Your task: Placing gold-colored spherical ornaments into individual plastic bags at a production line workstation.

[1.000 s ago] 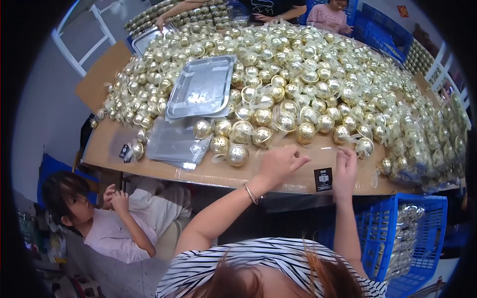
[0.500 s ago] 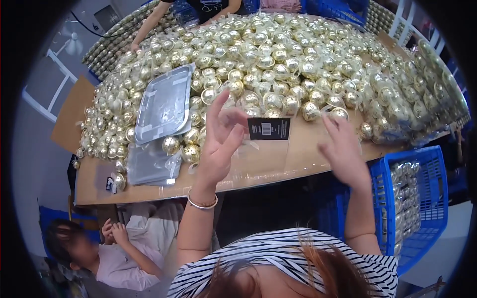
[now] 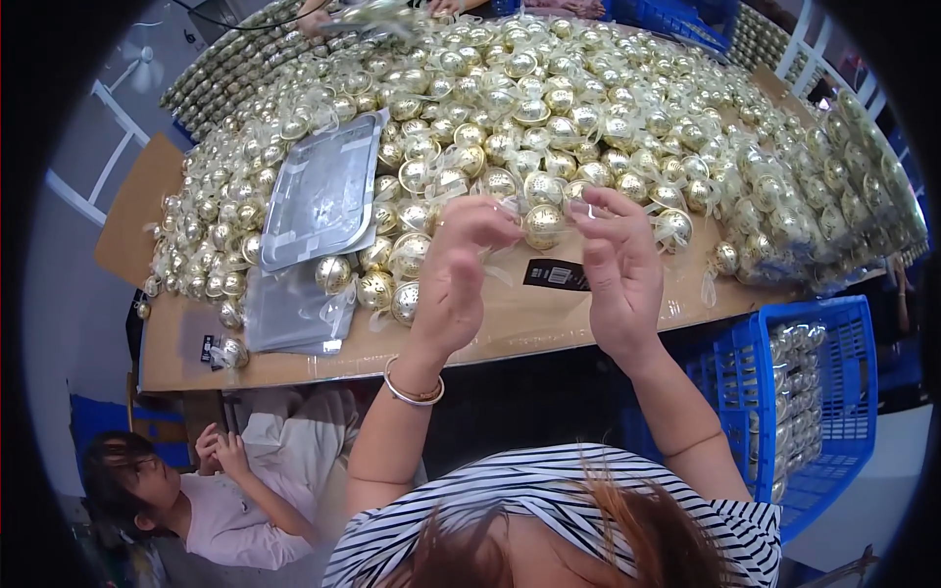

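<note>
My left hand and my right hand hover over the near edge of the pile, facing each other. Between their fingertips sits a gold ball ornament with dark markings; whether the fingertips touch it I cannot tell. The left fingers bend toward it, with the thumb held apart. On the right, thumb and fingers are spread. A black tag with a white barcode patch lies on the cardboard tabletop, partly behind my right thumb.
Gold ornaments with pale ribbons heap across the table. A clear plastic tray rests at the left above clear plastic sheets. Packed ornaments stack at the right, above a blue crate. One person sits lower left; another works across the table.
My right hand has moved left toward the ornament. The black tag, earlier by my left fingers, is lower and farther right. Across the table, a person's hands now move a blurred clear bundle.
</note>
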Tool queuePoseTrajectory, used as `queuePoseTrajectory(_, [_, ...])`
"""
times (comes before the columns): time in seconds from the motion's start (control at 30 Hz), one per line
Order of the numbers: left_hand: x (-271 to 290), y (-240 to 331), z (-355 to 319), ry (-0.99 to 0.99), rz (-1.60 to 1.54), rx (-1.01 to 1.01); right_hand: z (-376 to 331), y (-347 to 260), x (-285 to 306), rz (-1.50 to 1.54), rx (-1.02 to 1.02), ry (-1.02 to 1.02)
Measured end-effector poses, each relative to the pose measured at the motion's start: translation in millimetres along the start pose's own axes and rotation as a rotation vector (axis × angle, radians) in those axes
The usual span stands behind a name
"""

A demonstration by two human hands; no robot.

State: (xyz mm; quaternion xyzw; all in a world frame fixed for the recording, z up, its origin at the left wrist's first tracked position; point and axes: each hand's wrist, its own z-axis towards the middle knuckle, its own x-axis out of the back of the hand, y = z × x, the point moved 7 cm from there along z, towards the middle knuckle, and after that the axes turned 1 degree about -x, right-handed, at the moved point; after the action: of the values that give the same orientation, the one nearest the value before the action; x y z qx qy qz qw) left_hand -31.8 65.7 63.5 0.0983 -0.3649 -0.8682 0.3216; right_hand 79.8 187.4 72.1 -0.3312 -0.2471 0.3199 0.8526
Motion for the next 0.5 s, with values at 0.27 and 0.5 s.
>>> queuePoseTrajectory(0.27, [-1,17,7,0.059,0.258,0.066,5,-1,-4,0.241,-0.289,-0.040])
queuePoseTrajectory(0.5, [5,-22,-4,0.106,0.015,0.158,11,43,-8,0.232,-0.488,-0.040])
